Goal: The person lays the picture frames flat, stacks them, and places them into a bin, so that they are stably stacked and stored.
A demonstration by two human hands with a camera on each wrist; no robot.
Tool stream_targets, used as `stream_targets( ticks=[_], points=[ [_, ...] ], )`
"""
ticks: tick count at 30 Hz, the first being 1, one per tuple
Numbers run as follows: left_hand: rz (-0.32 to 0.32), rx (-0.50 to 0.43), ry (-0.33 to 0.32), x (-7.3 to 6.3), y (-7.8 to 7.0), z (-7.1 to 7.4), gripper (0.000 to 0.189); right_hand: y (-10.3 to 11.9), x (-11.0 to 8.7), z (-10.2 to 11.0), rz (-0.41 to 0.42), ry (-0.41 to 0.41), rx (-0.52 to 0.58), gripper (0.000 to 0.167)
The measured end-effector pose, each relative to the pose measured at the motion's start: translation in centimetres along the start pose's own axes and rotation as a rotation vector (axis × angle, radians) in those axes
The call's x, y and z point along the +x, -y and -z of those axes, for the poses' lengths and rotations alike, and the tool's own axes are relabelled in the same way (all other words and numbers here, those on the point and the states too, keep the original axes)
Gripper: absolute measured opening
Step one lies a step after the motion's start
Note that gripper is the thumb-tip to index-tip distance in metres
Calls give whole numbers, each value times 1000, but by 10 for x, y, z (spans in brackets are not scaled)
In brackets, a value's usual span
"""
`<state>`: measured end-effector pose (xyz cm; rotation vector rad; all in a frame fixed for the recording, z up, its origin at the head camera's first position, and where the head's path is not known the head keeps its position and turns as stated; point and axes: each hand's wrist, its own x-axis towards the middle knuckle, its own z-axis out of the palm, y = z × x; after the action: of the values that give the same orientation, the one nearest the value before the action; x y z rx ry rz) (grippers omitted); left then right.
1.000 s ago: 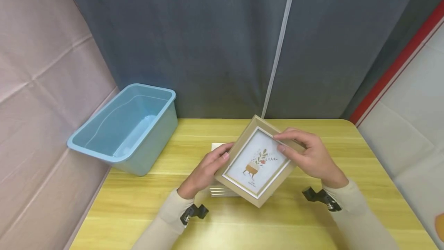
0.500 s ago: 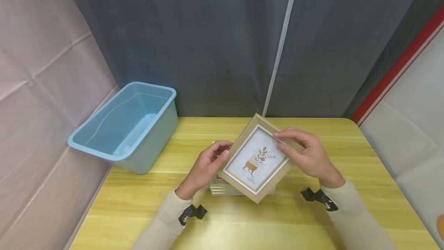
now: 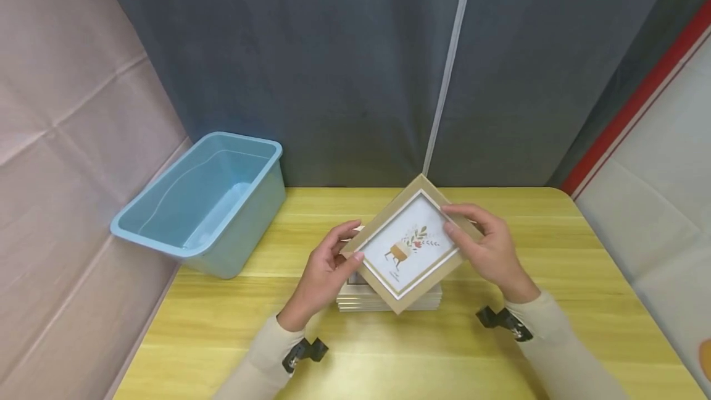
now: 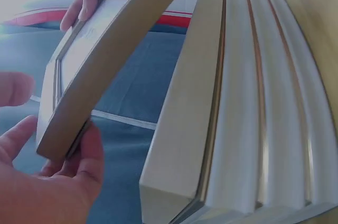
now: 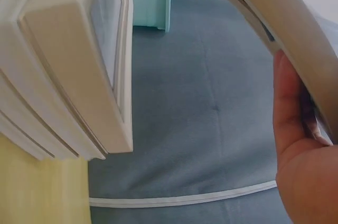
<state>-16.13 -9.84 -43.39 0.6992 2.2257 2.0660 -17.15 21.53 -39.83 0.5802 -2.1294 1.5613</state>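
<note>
A beige picture frame (image 3: 383, 287) with a plant drawing in it is held aloft, tilted, over a stack of picture frames (image 3: 428, 299) on the table. My right hand (image 3: 491, 249) grips its right side, thumb and index finger on the front and the other fingers behind. At the left corner is my left hand (image 3: 328, 264), its fingers (image 4: 91, 152) bent against the back and its thumb near the front face. The held frame covers much of the stack in the head view; both wrist views show the stack's layered edges.
A light blue plastic bin (image 3: 244, 227) stands at the table's back left, with nothing visible inside. Behind the wooden table (image 3: 355, 363) hangs a dark grey curtain (image 3: 311, 79). Pale cloth walls (image 3: 72, 159) flank both sides.
The held picture frame has turned a little clockwise and risen slightly in view. My left thumb and fingers have shifted at its left corner, with the hand more spread; the right hand keeps its grip.
</note>
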Motion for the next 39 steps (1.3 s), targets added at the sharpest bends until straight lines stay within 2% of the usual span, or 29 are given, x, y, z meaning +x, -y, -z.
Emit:
stream_targets(
  ticks=[5,14,19,28,33,35,39],
  points=[
    [-3,-48,-58,-6,2,-4,59,-3,-4,-8,-77,-91,28,29],
    [-37,-139,-124,-10,6,-15,68,-6,-7,-18,-210,-161,28,29],
    [-25,-165,-140,-12,3,-20,70,-8,-11,-22,-257,-204,37,31],
    [-16,-186,-197,-16,5,-14,70,-10,-18,-22,-227,-146,143,41],
    [-17,-183,-246,-15,6,-10,67,-12,-21,-18,-216,-67,240,44],
    [-15,-167,-264,-14,7,-8,64,-12,-22,-16,-226,-38,210,43],
    [16,-126,-291,-13,10,-5,60,-12,-25,-11,-257,6,82,36]
  ],
)
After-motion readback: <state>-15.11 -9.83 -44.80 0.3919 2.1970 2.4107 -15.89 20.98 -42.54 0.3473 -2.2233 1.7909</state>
